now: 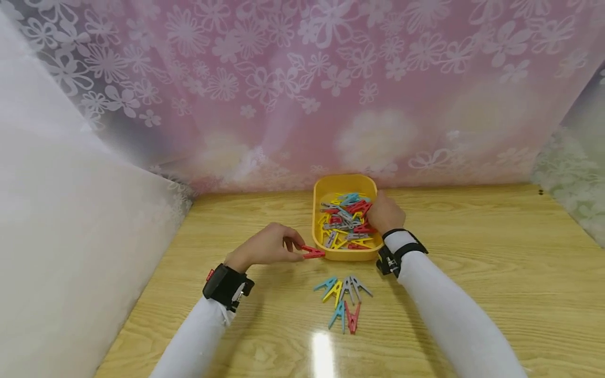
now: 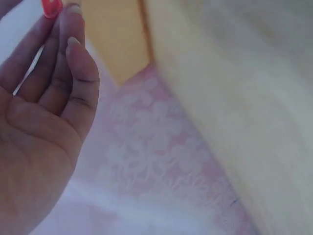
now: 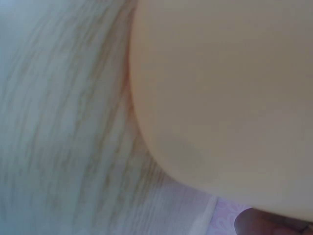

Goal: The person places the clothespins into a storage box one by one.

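My left hand (image 1: 271, 245) pinches a red clothespin (image 1: 313, 252) between thumb and fingers, beside the front left corner of a yellow plastic basket (image 1: 347, 255). In the left wrist view the clothespin's red end (image 2: 51, 8) shows at the fingertips. Red, yellow, blue and grey clothespins (image 1: 347, 220) lie in a heap inside the basket. My right hand (image 1: 386, 211) is over the basket's right rim, its fingers down among the clothespins; what they hold is hidden. The right wrist view shows mostly the basket's wall (image 3: 220, 98), with part of the hand (image 3: 274, 224) low at the right.
In front of the basket, several loose clothespins lie on the wood-grain table (image 1: 491, 252): blue, yellow and grey in one row, a blue one (image 1: 337, 316) and a red one (image 1: 352, 318) nearer. A pink flowered curtain (image 1: 293, 105) hangs just behind the basket.
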Available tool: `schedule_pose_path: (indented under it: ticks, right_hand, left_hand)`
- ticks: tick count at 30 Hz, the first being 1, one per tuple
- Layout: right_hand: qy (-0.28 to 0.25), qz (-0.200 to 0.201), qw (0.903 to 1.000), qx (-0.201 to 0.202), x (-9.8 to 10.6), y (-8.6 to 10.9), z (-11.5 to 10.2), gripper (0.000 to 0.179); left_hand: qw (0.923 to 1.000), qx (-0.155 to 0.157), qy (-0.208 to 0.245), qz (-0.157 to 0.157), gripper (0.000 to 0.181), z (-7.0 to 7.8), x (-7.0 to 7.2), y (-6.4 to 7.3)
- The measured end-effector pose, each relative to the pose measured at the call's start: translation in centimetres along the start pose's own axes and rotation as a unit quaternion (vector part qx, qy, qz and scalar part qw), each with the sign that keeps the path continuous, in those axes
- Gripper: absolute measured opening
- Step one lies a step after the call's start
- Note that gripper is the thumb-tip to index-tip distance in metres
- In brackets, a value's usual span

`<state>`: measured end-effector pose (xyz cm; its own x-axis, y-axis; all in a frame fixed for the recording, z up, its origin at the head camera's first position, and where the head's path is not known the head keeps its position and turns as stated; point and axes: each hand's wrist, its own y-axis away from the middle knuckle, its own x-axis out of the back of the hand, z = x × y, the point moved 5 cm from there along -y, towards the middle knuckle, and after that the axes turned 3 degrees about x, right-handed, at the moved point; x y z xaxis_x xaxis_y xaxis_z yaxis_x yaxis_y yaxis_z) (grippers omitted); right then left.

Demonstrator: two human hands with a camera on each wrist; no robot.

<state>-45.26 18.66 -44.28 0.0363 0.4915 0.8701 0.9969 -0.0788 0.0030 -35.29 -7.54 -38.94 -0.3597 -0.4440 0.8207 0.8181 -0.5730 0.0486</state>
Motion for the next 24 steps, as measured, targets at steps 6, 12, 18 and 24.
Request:
schedule_pose_path:
  ticks: [6,12,18,24]
  right_hand:
    - [-0.003,0.012,0.9999,0.006,0.0,0.1,0.0,0.029]
    - [-0.005,0.011,0.9999,0.009,-0.2,0.2,-0.3,0.028]
    - [-0.001,0.010,0.9999,0.009,-0.2,0.0,-0.3,0.029]
    - [0.002,0.003,1.0000,0.003,0.0,-0.4,0.1,0.032]
  left_hand:
    - [0.9949,0.011,0.028,0.097,0.028,0.9,2.3,-2.3]
    - [0.9912,0.008,-0.023,0.130,0.031,2.3,2.7,-5.7]
    - [0.9865,0.017,-0.037,0.159,0.040,2.9,2.3,-8.6]
    - [0.9840,0.038,-0.051,0.166,0.051,2.3,1.1,-9.6]
